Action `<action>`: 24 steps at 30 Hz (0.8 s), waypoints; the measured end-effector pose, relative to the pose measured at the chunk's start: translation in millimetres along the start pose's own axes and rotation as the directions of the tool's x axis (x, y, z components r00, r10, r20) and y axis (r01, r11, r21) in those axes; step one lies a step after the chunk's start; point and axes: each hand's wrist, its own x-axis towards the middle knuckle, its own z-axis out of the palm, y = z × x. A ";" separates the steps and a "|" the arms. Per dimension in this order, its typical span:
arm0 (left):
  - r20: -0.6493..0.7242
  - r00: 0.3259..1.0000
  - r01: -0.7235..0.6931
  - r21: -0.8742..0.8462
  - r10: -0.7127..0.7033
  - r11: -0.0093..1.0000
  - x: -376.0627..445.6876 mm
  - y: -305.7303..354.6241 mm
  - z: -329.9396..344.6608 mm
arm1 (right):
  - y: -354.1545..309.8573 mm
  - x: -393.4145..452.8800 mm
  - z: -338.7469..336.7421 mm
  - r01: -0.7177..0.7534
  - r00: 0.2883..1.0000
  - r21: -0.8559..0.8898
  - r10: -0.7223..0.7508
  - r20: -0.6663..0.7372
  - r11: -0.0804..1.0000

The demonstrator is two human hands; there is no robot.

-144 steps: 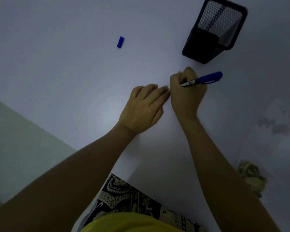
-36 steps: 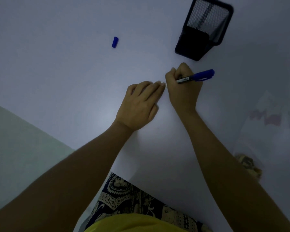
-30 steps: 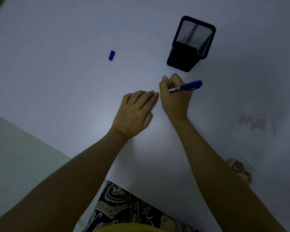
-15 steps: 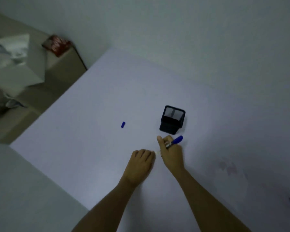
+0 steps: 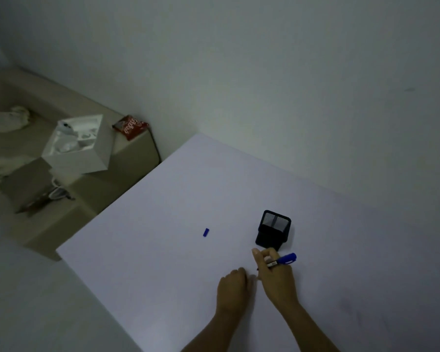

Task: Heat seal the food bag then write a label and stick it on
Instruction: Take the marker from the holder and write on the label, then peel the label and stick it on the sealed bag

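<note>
— Blue was the marker (image 5: pixel 283 260) pinched in the right hand (image 5: pixel 277 278), wasn't it? How did the fingers sit?

— Yes. Fingers (image 5: pixel 268 256) were curled tight round the barrel, the thumb stretched up and leftward, the marker's blue end poking out to the right. Its tip pointed down-left toward the table (image 5: pixel 163 224).

— And the left hand (image 5: pixel 235 290)?

— It lay palm down on the table, just left of the right hand, fingers bent under and close together. Whether anything was pressed beneath them, I couldn't tell; the label itself didn't show.

— What lay near?

— A black mesh pen holder (image 5: pixel 273 231) stood just beyond the right hand, almost touching the knuckles. A small blue cap (image 5: pixel 206 232) lay alone on the table, well to the left of the holder.

— Farther out?

— Past the table's left edge, a beige bench carried a white open box (image 5: pixel 79 146), a red packet (image 5: pixel 131 126) by the wall, and some crumpled white cloth (image 5: pixel 8 118). The food bag was not to be made out.
</note>
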 end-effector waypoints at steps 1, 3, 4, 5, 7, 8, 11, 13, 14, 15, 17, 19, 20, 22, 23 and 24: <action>-0.029 1.000 0.005 0.004 -0.005 1.000 4.8 -2.6 -4.2 | -2.3 0.5 0.1 0.005 1.000 -0.004 -0.005 -0.001 1.000; -0.098 0.995 0.020 0.044 -0.015 0.999 18.2 -12.7 -16.5 | -6.6 1.9 2.8 0.010 1.000 -0.002 -0.010 0.000 1.000; -0.129 0.991 0.042 0.068 -0.033 0.997 26.6 -19.0 -25.0 | -8.2 2.8 5.0 0.014 1.000 0.003 -0.014 0.000 1.000; -0.159 0.986 0.066 0.086 -0.052 0.994 36.0 -25.1 -33.2 | -9.8 3.8 7.2 0.020 1.000 0.008 -0.020 0.005 1.000; -0.202 0.976 0.107 0.101 -0.085 0.989 55.8 -37.6 -47.5 | -11.0 6.6 12.2 0.034 0.999 0.041 -0.035 0.040 0.999; -0.220 0.971 0.122 0.096 -0.099 0.988 65.9 -43.3 -53.2 | -11.3 8.1 14.5 0.034 0.997 0.069 -0.039 0.064 0.997; -0.257 0.955 0.171 0.068 -0.148 0.983 92.6 -57.6 -64.9 | -13.1 13.9 20.7 0.024 0.995 0.140 -0.037 0.093 0.990; -0.247 0.952 0.199 0.058 -0.179 0.978 105.5 -63.9 -67.0 | -15.3 18.2 24.2 0.006 0.997 0.185 -0.020 0.074 0.983; -0.234 0.953 0.210 0.060 -0.191 0.976 109.5 -66.8 -66.1 | -17.3 19.9 25.3 -0.011 0.997 0.206 -0.004 0.071 0.978; -0.221 0.955 0.217 0.060 -0.199 0.974 111.8 -69.8 -64.5 | -19.5 21.3 26.2 -0.027 0.997 0.221 0.011 0.075 0.975; -0.194 0.956 0.233 0.042 -0.221 0.972 113.2 -75.2 -62.1 | -24.5 23.1 27.0 -0.053 0.994 0.244 0.029 0.103 0.968; -0.183 0.954 0.241 0.002 -0.236 0.971 111.9 -76.4 -62.7 | -32.4 25.1 27.0 -0.069 0.991 0.274 0.035 0.128 0.959; -0.188 0.953 0.234 -0.044 -0.238 0.971 109.7 -73.1 -65.8 | -37.5 25.3 26.3 -0.076 0.990 0.288 0.037 0.140 0.955; -0.222 0.946 0.180 -0.243 -0.235 0.953 103.4 -60.8 -78.7 | -51.6 27.0 22.1 -0.106 0.988 0.339 0.062 0.138 0.935; -0.245 0.946 0.118 -0.356 -0.214 0.927 99.3 -51.4 -87.8 | -59.7 29.2 19.0 -0.125 0.988 0.375 0.082 0.128 0.918; -0.268 0.947 0.040 -0.447 -0.176 0.894 93.5 -42.2 -95.3 | -65.8 30.1 16.0 -0.144 0.987 0.409 0.101 0.125 0.901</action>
